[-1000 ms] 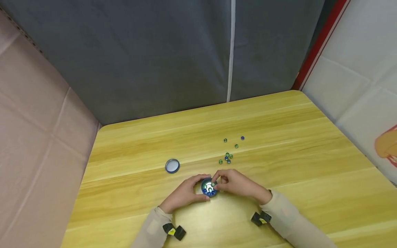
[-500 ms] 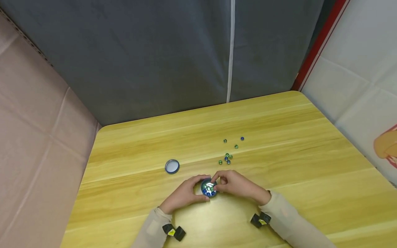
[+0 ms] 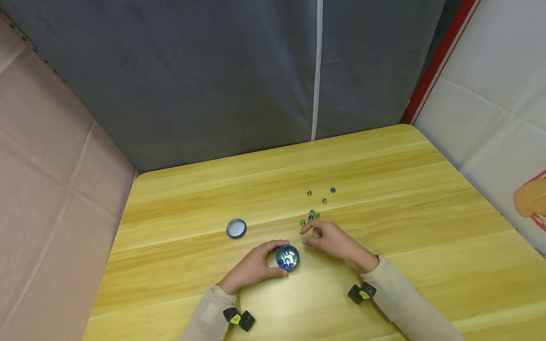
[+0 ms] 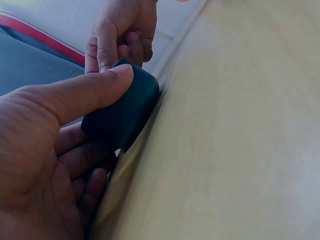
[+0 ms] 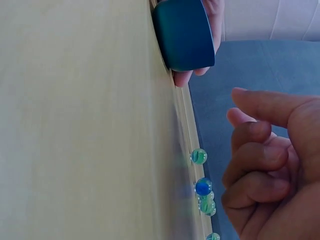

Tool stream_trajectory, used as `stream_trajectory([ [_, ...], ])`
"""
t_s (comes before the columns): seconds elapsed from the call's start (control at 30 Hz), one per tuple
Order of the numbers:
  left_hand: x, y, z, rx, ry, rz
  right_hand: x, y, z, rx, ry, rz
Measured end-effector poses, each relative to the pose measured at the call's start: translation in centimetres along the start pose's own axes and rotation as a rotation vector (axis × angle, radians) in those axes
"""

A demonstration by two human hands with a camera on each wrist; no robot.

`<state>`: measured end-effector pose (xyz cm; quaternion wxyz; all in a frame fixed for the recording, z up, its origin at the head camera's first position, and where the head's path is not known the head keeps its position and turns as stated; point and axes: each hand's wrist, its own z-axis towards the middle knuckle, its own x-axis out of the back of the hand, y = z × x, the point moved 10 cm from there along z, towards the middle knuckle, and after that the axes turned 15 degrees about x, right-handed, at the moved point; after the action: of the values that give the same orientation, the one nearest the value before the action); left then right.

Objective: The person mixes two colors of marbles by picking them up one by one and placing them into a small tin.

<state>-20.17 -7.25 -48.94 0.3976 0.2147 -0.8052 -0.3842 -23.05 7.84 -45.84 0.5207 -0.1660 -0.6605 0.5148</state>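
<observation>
Left hand (image 3: 256, 265): curved round the short, dark-blue, cylindrical metal-looking tin (image 5: 182, 35), thumb on the near side, fingers on the far side. Tin stands mouth up on the yellow wood-grain table (image 3: 192, 270), with blue and green glass marbles (image 3: 287, 261) inside.

Right hand (image 3: 330, 239): just right of the tin, thumb and forefinger parted by a gap, other fingers curled in, nothing held. A strip of wood separates its fingertips from the tin's rim.

Just beyond the right hand I see a small cluster of loose marbles (image 3: 312, 212), green and blue; three more lie spaced farther out. The round, shallow, blue-rimmed lid (image 3: 236, 228), pale inside, lies beyond and left of the left hand.

Edges: far edge well beyond both hands, against the dark grey curtain (image 3: 192, 85). Widest run of wood I have is right of the right hand.

Markings: yellow patches on the black wrist units (image 3: 246, 321), too small for me to read. Far right of the right hand, an orange-and-red printed picture (image 3: 533, 199) on the white wall (image 3: 490, 94).
</observation>
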Motion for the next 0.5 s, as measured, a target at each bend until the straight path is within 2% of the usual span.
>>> stream_trajectory([
  [0.17, 0.0, 0.0, 0.0, -0.008, 0.001, 0.002, 0.6, 0.8, 0.0, -0.031, 0.027, -0.004],
  [0.5, -0.1, -0.4, 0.3, -0.013, -0.004, 0.002, 2.3, 2.0, 0.1, -0.041, 0.098, -0.04],
])
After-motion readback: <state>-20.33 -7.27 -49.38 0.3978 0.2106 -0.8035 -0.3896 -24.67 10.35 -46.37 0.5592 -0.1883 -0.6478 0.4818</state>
